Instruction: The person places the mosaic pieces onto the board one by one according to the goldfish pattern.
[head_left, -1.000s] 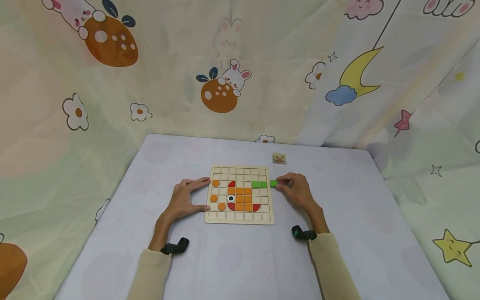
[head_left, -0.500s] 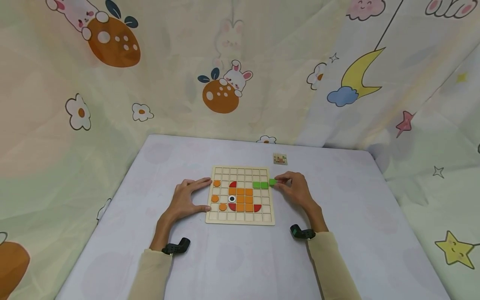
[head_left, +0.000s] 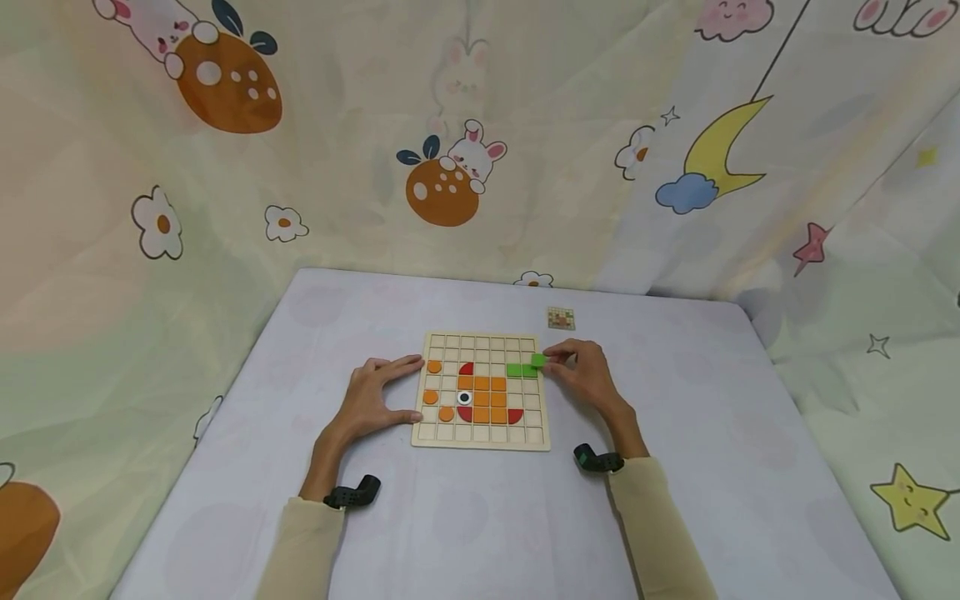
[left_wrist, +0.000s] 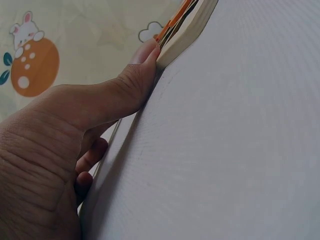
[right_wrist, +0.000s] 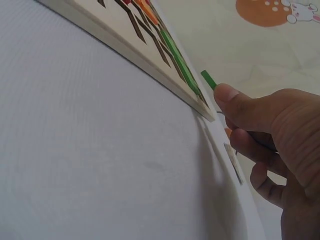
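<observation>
A wooden grid board [head_left: 442,437] lies on the table. Orange squares [head_left: 490,400], red quarter-round pieces, orange discs [head_left: 431,397], a black-and-white eye disc [head_left: 464,398] and green squares [head_left: 521,370] sit in its cells. My left hand [head_left: 367,400] rests at the board's left edge, thumb and fingers spread apart; in the left wrist view the thumb [left_wrist: 142,62] presses the board's side. Between thumb and forefinger, my right hand [head_left: 588,373] pinches a green square tile [head_left: 538,360]. The tile overlaps the board's right edge, and in the right wrist view it [right_wrist: 208,79] is raised above the board.
Behind the board, to the right, a small pattern card [head_left: 561,318] lies on the white-covered table [head_left: 480,517]. Printed curtains [head_left: 337,150] hang behind the table and along both sides. Each wrist carries a black camera band [head_left: 597,458].
My right hand has lifted the green tile and moved it left, from beside the board to over its right edge. The left hand has stayed at the board's left edge.
</observation>
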